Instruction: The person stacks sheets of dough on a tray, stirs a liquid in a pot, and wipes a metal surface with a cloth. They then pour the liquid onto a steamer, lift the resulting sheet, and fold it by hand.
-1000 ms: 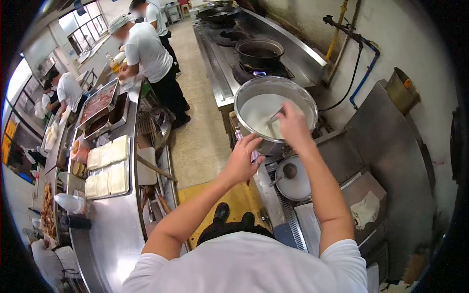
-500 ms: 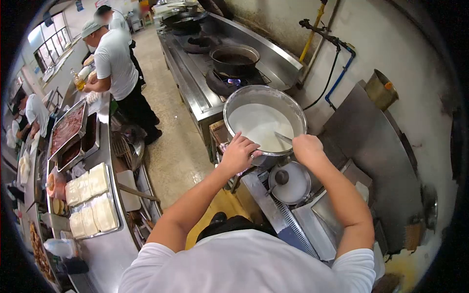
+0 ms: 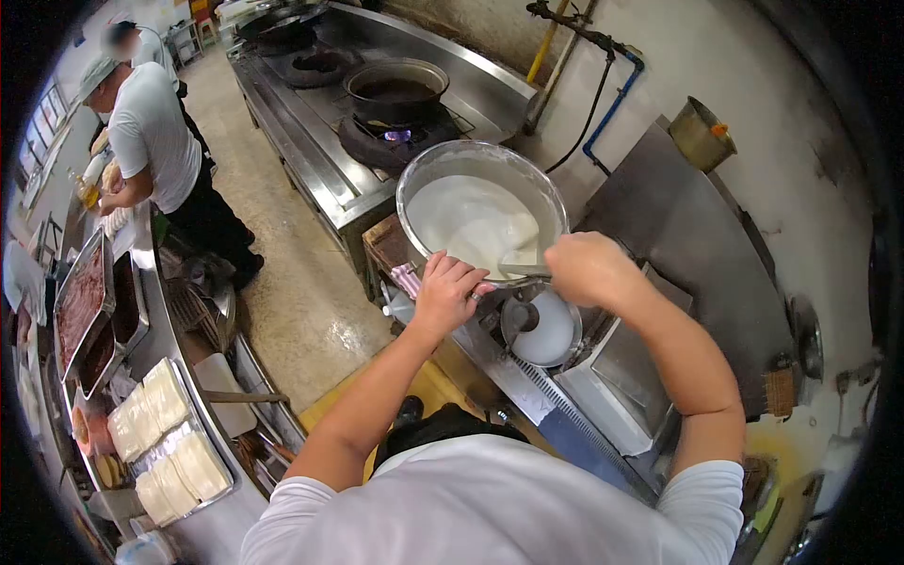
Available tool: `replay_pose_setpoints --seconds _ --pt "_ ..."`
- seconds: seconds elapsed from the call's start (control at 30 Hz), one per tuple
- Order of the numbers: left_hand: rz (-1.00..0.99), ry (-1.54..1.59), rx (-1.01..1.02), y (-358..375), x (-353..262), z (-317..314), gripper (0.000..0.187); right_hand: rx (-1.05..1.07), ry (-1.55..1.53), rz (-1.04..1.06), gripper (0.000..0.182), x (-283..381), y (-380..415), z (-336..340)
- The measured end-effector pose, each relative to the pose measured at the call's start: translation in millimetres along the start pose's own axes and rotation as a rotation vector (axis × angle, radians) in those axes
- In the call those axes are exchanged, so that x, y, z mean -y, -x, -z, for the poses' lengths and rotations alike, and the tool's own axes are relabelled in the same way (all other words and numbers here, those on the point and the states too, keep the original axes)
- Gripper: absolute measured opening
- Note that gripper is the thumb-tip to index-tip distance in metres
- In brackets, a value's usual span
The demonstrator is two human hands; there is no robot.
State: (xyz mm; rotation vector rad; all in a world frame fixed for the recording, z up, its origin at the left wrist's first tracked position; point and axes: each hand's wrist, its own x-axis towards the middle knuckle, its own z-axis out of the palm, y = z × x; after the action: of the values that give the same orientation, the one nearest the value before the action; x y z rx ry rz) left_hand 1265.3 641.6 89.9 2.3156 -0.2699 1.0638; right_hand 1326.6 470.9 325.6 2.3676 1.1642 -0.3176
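Observation:
A large round metal pot (image 3: 556,193) of thin white liquid (image 3: 461,212) stands in front of me, tilted slightly toward me in the view. The fingers of my left hand (image 3: 446,294) are hooked over its near rim, closed on the edge. My right hand (image 3: 593,271) is a fist around the handle of a metal utensil (image 3: 524,269). The utensil's lower end dips into the liquid by the near right wall, where whitish ripples show; its exact kind is hidden. Below the rim, beside my right wrist, sits a smaller pan (image 3: 546,339) with cloudy white liquid and a dark round ladle-like bowl.
A burner with a small flame (image 3: 397,137) lies under a dark pan (image 3: 395,89) on the steel stove. On the left counter are a tray of pale folded sheets (image 3: 193,461) and trays of reddish food (image 3: 83,299). A co-worker (image 3: 160,132) stands farther along, beside the aisle.
My view has turned, so the pot and stove appear farther left. The utensil has swung nearer the close rim, lying flatter, and the liquid around it ripples. My left hand keeps its hold.

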Motion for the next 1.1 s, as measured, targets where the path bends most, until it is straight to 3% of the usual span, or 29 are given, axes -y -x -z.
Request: replay_pose_setpoints --seconds 0.17,0.27,0.4,0.5,0.53,0.7,0.73,0.77,0.83,0.93,0.97,1.03,1.1 --pt "-0.001 -0.007 -0.011 2.8 2.0 -4.0 0.024 -0.127 -0.061 -0.027 0.015 39.4 -20.9 -66.3" --pt "0.002 -0.002 -0.023 3.4 2.3 -4.2 0.023 -0.368 -0.036 -0.292 0.02 56.6 -35.7 -114.7" --pt "0.002 0.005 -0.032 3.0 1.2 -4.3 0.023 -0.273 -0.006 -0.349 0.024 21.1 -35.8 -131.0" --pt "0.005 0.004 -0.03 4.2 1.3 -4.3 0.023 -0.132 0.05 -0.192 0.023 -14.5 -29.6 -122.6" --pt "0.007 0.002 -0.025 5.0 1.3 -3.8 0.024 -0.085 -0.023 -0.111 0.02 -22.1 -22.7 -101.8" --pt "0.017 -0.009 -0.031 4.8 -0.4 -5.7 0.022 0.35 -0.076 -0.119 0.028 -52.0 -36.9 -29.9" --pt "0.018 -0.016 -0.027 4.9 -0.7 -6.0 0.021 0.412 0.01 0.018 0.03 -51.5 -42.9 -15.5" --pt "0.021 -0.018 -0.023 4.9 -0.6 -6.1 0.021 0.445 -0.098 -0.004 0.021 -54.0 -37.4 -0.2" --pt "0.026 -0.02 -0.015 4.6 -0.9 -6.2 0.022 0.487 -0.265 -0.088 0.025 -52.4 -35.1 7.5" --pt "0.035 -0.022 -0.008 4.5 -1.7 -7.2 0.022 0.378 -0.315 -0.02 0.026 -40.8 -32.7 -13.3" --pt "0.039 -0.027 -0.007 4.1 -2.2 -7.9 0.022 0.215 -0.283 0.091 0.025 -37.7 -38.7 -39.8" --pt "0.045 -0.039 0.003 3.8 -4.4 -6.7 0.021 0.118 -0.345 -0.088 0.024 -6.0 -35.5 -64.3" --pt "0.042 -0.042 0.006 2.3 -5.7 -5.2 0.021 -0.162 -0.238 -0.069 0.022 17.9 -28.8 -93.2"
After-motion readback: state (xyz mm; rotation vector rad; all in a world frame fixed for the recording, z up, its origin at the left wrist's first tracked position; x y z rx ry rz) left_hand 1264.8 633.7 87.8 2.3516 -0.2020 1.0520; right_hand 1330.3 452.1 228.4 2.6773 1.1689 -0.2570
